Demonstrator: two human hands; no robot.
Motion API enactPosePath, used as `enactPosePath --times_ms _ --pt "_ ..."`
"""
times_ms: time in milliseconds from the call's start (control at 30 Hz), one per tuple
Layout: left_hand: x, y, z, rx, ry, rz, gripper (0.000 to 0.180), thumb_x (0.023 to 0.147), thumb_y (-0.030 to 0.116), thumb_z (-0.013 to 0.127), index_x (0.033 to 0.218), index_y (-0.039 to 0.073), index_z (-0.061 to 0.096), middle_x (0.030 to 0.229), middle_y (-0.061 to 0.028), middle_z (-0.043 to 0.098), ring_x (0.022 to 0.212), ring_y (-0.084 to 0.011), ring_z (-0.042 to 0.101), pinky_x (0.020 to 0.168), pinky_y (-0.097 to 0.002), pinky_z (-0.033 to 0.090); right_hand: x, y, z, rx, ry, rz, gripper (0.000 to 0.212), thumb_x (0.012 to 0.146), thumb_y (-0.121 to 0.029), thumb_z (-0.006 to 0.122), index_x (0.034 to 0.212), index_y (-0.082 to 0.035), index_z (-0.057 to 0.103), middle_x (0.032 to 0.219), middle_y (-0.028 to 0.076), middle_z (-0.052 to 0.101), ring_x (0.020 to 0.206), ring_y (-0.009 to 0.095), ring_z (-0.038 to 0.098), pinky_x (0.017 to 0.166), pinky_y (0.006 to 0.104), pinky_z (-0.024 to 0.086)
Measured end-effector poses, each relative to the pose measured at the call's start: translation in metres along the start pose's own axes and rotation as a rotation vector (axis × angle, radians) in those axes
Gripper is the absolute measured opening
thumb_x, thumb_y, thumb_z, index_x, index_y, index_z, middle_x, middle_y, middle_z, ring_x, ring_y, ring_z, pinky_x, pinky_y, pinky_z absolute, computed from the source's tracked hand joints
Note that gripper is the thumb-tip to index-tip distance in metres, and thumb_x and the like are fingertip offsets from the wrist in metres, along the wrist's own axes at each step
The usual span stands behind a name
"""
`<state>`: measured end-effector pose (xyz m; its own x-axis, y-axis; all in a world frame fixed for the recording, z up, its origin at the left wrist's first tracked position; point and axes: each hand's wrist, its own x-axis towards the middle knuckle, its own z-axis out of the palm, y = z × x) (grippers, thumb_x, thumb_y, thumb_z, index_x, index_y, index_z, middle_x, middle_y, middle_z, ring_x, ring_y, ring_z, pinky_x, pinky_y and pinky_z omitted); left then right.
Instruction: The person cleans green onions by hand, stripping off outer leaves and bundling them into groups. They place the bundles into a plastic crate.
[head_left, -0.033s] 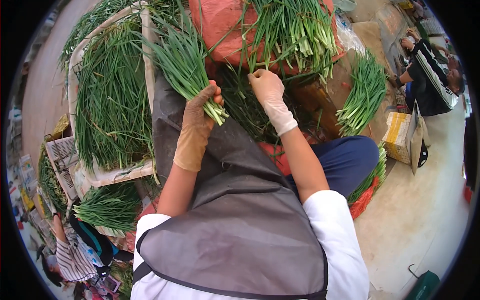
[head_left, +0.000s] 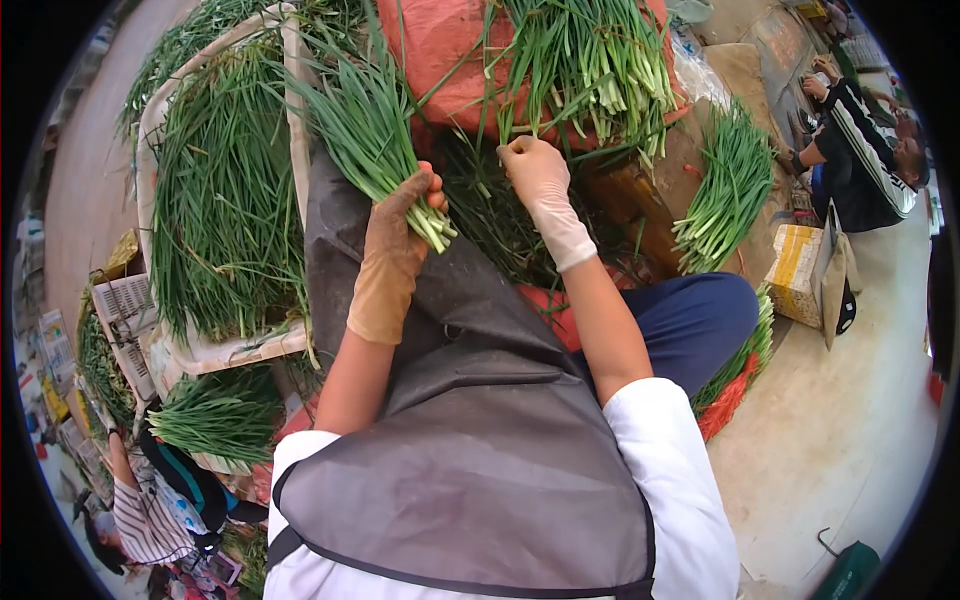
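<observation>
My left hand (head_left: 398,215), in a soiled tan glove with bare fingertips, is closed round a bunch of garlic chives (head_left: 360,140). The leaves fan up and to the left; the pale cut ends poke out below the fingers. To its right, my right hand (head_left: 537,172), in a thin whitish glove, is closed in a pinch. It is just below the near edge of a chive pile (head_left: 590,70) lying on a red sheet (head_left: 440,60). Whatever its fingertips hold, if anything, cannot be made out. A dark apron (head_left: 470,460) covers my lap.
A pale plastic crate (head_left: 297,110) heaped with chives stands at my left, with another bundle (head_left: 215,415) below it. More chives (head_left: 730,185) lie at right, near a yellow-and-white box (head_left: 797,272). One person (head_left: 860,150) sits far right; another (head_left: 150,515) is lower left.
</observation>
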<state>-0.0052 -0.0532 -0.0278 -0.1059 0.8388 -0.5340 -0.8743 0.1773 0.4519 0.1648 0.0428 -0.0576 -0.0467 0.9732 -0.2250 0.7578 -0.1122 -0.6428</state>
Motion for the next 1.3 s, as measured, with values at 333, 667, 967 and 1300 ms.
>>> enactPosePath --times_ms 333,667,967,1300 --pt "0.003 -0.005 0.012 0.171 0.033 -0.004 0.021 0.078 0.007 0.068 0.096 0.001 0.058 0.088 -0.0135 0.067 0.067 -0.0149 0.063 0.059 -0.0258 0.051 -0.047 -0.014 -0.045 0.982 -0.104 -0.052 0.017 0.089 -0.017 0.056 0.08 -0.002 0.061 0.063 -0.001 0.053 0.052 0.006 0.045 0.048 0.0192 0.036" --pt "-0.009 0.02 0.005 0.183 0.074 0.166 0.021 0.079 0.006 0.068 0.095 -0.003 0.059 0.083 -0.0131 0.065 0.062 -0.0157 0.059 0.056 -0.0267 0.048 -0.034 -0.003 -0.013 0.056 -0.16 0.04 0.053 0.085 -0.053 0.051 0.084 -0.002 0.064 0.076 0.016 0.064 0.077 0.033 0.063 0.072 0.0406 0.047" --pt "-0.019 0.002 0.024 0.352 0.036 0.079 0.025 0.08 0.012 0.068 0.099 -0.003 0.06 0.093 -0.0141 0.066 0.076 -0.0159 0.065 0.062 -0.0243 0.051 -0.052 -0.025 -0.045 0.115 -0.031 -0.089 0.037 0.079 -0.042 0.063 0.073 -0.005 0.063 0.066 0.014 0.061 0.065 0.034 0.06 0.059 0.0409 0.045" --pt "-0.029 -0.005 -0.009 0.269 0.057 -0.182 0.024 0.079 0.006 0.065 0.098 -0.007 0.06 0.08 -0.015 0.066 0.072 -0.0231 0.067 0.063 -0.0283 0.054 -0.079 -0.042 -0.026 0.678 -0.548 0.124 0.039 0.086 -0.037 0.06 0.093 0.001 0.064 0.08 0.001 0.061 0.072 0.011 0.054 0.068 0.0244 0.043"
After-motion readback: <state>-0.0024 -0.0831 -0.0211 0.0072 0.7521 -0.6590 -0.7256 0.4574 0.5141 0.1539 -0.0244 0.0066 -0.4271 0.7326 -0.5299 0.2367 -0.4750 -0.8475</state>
